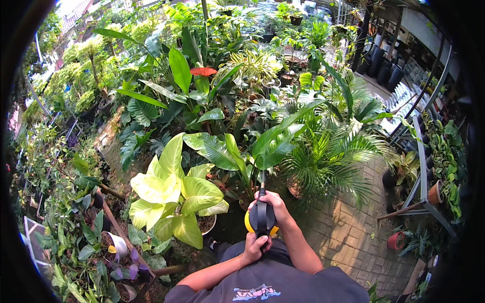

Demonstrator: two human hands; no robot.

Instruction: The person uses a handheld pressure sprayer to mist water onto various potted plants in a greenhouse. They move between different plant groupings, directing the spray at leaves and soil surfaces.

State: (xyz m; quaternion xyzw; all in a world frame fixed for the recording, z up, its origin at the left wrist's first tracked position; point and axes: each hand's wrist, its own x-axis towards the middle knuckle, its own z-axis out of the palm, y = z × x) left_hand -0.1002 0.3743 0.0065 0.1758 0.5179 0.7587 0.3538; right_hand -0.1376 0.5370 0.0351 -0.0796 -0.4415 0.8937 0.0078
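Close to my body I hold a pump sprayer [262, 216] with a black top and a yellow bottle, its nozzle pointing away toward the plants. My right hand [276, 206] is wrapped round its far part, just behind the nozzle. On the near end, my left hand [251, 248] is closed round the black handle. Just beyond the nozzle stands a plant with long glossy green leaves [275, 144]. To the left of my hands, a plant with broad yellow-green leaves [172, 194] grows in a white pot [208, 228].
A feathery palm [328, 161] leans over the brick path [348, 232] on the right. Past the path is a metal rack [422, 161] with potted plants, and a small red pot [396, 241] stands below. A white pot [117, 243] sits among dense foliage at left.
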